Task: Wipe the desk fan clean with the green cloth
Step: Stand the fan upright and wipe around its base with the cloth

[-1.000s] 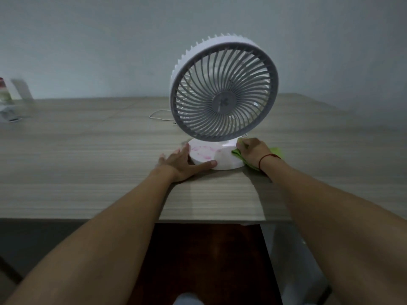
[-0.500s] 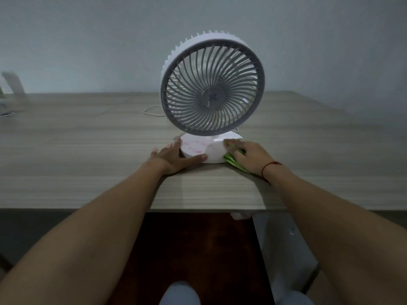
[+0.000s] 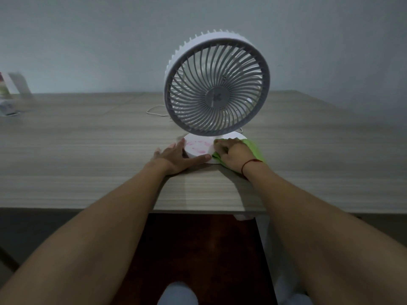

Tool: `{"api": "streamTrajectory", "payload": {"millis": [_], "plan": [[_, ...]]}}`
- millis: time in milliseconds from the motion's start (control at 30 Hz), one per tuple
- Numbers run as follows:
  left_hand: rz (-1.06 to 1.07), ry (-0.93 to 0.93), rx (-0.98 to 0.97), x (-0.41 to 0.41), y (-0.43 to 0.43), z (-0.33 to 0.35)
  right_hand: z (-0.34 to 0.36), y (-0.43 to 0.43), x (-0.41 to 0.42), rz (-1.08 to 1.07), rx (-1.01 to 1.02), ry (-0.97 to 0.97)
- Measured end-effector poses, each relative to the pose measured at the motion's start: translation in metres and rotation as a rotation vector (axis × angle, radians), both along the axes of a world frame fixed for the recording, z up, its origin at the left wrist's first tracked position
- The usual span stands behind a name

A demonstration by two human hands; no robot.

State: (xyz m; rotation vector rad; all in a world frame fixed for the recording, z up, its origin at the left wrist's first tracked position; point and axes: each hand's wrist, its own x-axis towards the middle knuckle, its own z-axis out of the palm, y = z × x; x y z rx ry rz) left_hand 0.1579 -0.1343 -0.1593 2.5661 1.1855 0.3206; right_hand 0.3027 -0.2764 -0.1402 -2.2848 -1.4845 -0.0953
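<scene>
A white desk fan (image 3: 217, 84) with a grey round grille stands on a wooden desk (image 3: 88, 150). Its round white base (image 3: 198, 147) carries pink smears on top. My left hand (image 3: 176, 157) lies flat on the desk against the base's left and front rim, thumb along the front edge. My right hand (image 3: 234, 155) presses the green cloth (image 3: 255, 148) onto the right side of the base. Most of the cloth is hidden under that hand, with a strip sticking out to the right.
A thin white cable (image 3: 155, 111) runs across the desk behind the fan. Blurred items (image 3: 10, 93) stand at the far left edge by the wall. The desk's front edge (image 3: 198, 210) is close to me, with dark floor below.
My right hand with the cloth has slid from the base's front right onto its right top. The left hand keeps its hold on the base. The camera view has shifted.
</scene>
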Motion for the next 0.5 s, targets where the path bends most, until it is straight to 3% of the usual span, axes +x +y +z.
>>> {"api": "streamTrajectory", "payload": {"millis": [200, 400, 500], "plan": [[-0.001, -0.004, 0.004, 0.0, 0.0, 0.0, -0.009, -0.023, 0.012, 0.095, 0.143, 0.05], [0.011, 0.002, -0.006, 0.003, 0.002, -0.003, -0.006, -0.002, 0.03, -0.17, 0.13, 0.165], [0.012, 0.02, -0.012, 0.003, 0.001, -0.003, 0.001, 0.018, 0.017, -0.17, 0.05, 0.157]]}}
